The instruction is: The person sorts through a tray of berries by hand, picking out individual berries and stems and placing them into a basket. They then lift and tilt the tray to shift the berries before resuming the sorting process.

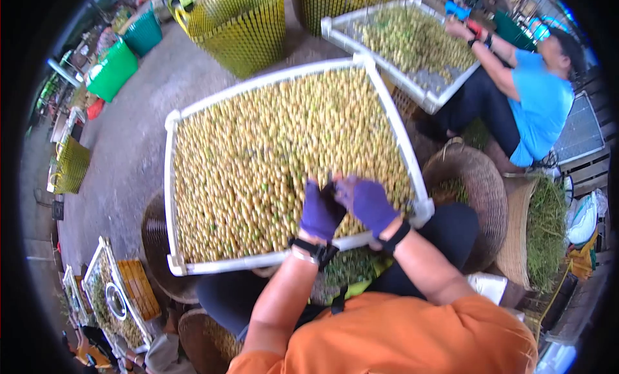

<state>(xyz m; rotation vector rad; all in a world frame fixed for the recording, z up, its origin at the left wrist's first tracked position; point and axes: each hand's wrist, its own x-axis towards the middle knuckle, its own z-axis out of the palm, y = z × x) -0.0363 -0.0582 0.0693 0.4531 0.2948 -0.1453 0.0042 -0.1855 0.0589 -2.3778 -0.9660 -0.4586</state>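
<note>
Both gloved hands meet over tray (193,110) at 5 o'clock edge. Left hand (320,211) & right hand (369,203) fingers curled round a small dark item (334,192); can't tell what. Fruit (258,161) lies at 11 o'clock from fingertips.

Even, bright daylight throughout; shadows are soft and weak, with no strong glare. Heavy fisheye distortion bends straight edges (worst toward the corners), and a black vignette rings the frame. Edge detail is smeared.

No text, label, brand, number or sign could be read anywhere in the view; nothing legible stood on the trays, the baskets, the gloves or the clothing, and the distant stalls were too blurred to tell.
</note>
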